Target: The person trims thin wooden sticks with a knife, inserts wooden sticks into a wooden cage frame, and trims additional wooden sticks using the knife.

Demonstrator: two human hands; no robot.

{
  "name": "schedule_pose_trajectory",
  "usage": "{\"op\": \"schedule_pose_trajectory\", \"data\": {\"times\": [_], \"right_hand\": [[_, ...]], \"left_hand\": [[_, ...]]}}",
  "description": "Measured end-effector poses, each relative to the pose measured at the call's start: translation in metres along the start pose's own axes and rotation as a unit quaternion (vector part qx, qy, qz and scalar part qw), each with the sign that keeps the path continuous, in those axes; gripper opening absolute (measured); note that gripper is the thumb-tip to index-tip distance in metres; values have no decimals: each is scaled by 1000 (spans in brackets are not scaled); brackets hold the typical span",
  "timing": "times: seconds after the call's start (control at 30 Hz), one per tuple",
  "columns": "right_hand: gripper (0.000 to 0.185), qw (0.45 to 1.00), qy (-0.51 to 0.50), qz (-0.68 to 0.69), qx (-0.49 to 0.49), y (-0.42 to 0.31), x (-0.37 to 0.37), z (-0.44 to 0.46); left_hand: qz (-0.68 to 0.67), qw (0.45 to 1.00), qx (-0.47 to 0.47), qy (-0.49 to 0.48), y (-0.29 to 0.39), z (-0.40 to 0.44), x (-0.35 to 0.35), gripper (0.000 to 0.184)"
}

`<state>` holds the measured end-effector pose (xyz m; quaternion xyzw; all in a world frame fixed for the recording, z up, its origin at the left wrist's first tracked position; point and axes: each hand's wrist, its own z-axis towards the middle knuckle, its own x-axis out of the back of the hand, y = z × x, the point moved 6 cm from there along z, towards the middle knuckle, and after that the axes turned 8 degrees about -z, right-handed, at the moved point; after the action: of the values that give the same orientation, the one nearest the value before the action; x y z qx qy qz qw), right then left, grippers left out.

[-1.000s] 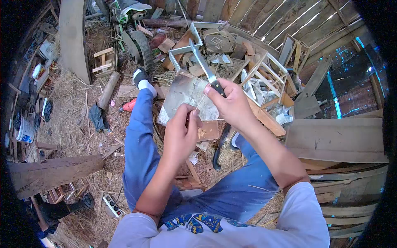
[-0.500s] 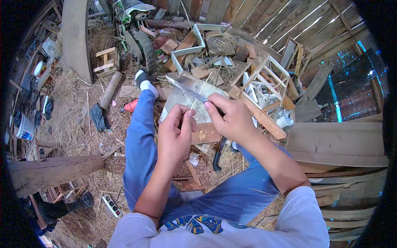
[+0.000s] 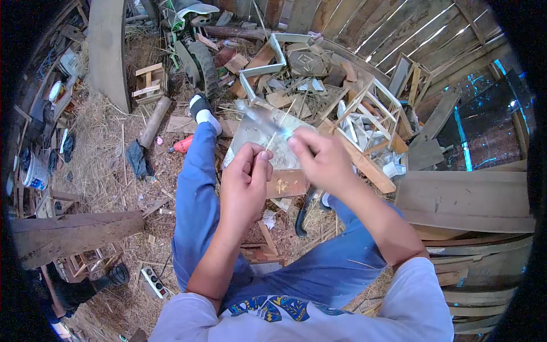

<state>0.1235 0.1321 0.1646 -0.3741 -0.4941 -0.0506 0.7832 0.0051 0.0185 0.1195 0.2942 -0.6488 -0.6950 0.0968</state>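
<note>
Between the thumb and fingers of my left hand [image 3: 250, 171] is a thin wooden stick [image 3: 281, 123] that slants up and to the right. My right hand [image 3: 319, 154] is wrapped round the handle of a knife [image 3: 261, 118], whose blade is smeared by motion and points up and left across the stick. Below both hands lies a pale, stained square board [image 3: 248, 134], with a reddish wood block [image 3: 286, 183] at its near edge; small shavings rest on the block.
A dark curved handle [image 3: 301, 222] lies between my legs. Wood scraps and a white frame [image 3: 279, 54] are piled ahead. A red tool [image 3: 182, 145] lies beside my left leg, a power strip [image 3: 154, 282] at lower left. A wheel [image 3: 203, 68] stands ahead.
The knife has swung from pointing upward to lying across the stick, its blade now blurred. My right hand has shifted slightly right since half a second ago. The stick shows more clearly than at first.
</note>
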Motion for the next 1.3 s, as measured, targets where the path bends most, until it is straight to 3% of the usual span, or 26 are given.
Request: {"op": "schedule_pose_trajectory", "data": {"times": [0.07,0.1,0.2,0.23,0.33,0.37,0.47,0.6,0.67,0.73,0.8,0.87,0.9,1.0,1.07,1.13,1.3], "right_hand": [[21,998,39,17,-54,8,12,8],[20,998,-5,-2,-65,10,3,1],[21,998,-30,-54,19,-10,-10,-10],[21,999,23,-43,15,-5,-5,-5],[22,997,39,-55,-23,5,12,8],[21,997,-14,-64,-42,-1,4,-1],[20,999,-9,-43,16,-7,-7,-7],[19,998,48,-40,-18,3,8,2],[19,998,38,-40,-1,3,4,1],[18,998,-3,-48,-48,8,11,4],[17,999,19,5,-50,13,6,2],[18,999,18,-38,13,-4,-3,-9],[19,998,-29,-58,7,-7,-6,-9],[17,998,5,-18,-55,3,10,7],[17,998,7,-36,-46,1,7,1],[17,997,-13,-51,47,-14,-11,-11],[19,998,15,-50,-36,5,3,2]], "left_hand": [[7,1000,-9,-6,6,-2,-3,14],[6,1000,-8,-6,2,-3,-2,14],[-9,1000,-8,-3,-6,2,1,13],[1,1000,-8,-5,-1,3,0,13],[8,1000,7,-6,0,-5,-2,13],[5,1000,6,-4,2,-4,-3,13],[-1,1000,-9,-1,-5,1,0,14],[-19,1000,-5,-11,1,-1,-4,14],[-21,999,28,-6,-7,-3,-1,14],[-22,1000,20,-5,-3,-1,-3,14],[-28,999,17,-4,-5,-3,-3,14],[-34,999,-2,-13,-7,0,-3,14],[-34,999,-4,-15,-6,3,-3,14],[-24,1000,0,-9,-8,-1,-2,14],[-20,1000,-6,-12,-4,-1,-5,15],[-15,1000,-11,-8,-8,4,-1,14],[-28,1000,0,-13,-2,0,-3,14]]}}
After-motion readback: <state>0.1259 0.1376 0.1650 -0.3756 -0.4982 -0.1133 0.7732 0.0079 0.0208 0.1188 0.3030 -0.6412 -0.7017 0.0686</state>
